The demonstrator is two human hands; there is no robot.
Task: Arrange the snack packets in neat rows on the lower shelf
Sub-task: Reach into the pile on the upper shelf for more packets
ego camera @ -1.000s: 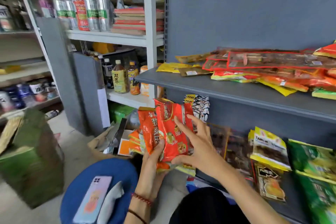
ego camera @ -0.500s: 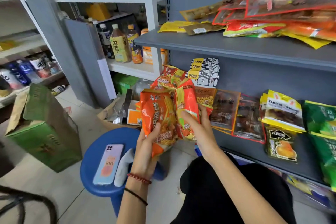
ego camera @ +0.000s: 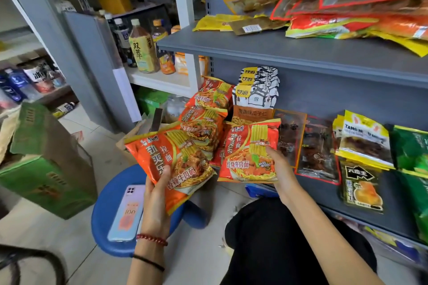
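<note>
My left hand (ego camera: 156, 199) grips an orange noodle packet (ego camera: 171, 157) by its lower edge, out over the blue stool. My right hand (ego camera: 279, 169) holds a second orange noodle packet (ego camera: 250, 152) at the left end of the lower shelf (ego camera: 328, 194). Two more orange noodle packets (ego camera: 203, 122) lean behind them on that shelf. Further right on the shelf lie white-and-black packets (ego camera: 257, 90), dark brown packets (ego camera: 317, 150), a yellow packet (ego camera: 363, 139), a black-and-yellow packet (ego camera: 361, 187) and green packets (ego camera: 414, 152).
The upper shelf (ego camera: 278, 51) carries a loose heap of red, orange and yellow packets (ego camera: 347, 11). A blue stool (ego camera: 104, 220) with a phone (ego camera: 126, 213) stands by my left knee. A green cardboard box (ego camera: 44, 169) sits on the floor at left. Bottles (ego camera: 143, 51) fill the white rack behind.
My hands have drawn apart, each now with its own noodle packet; before, they held the packets bunched together. The camera has tilted down and moved closer to the lower shelf.
</note>
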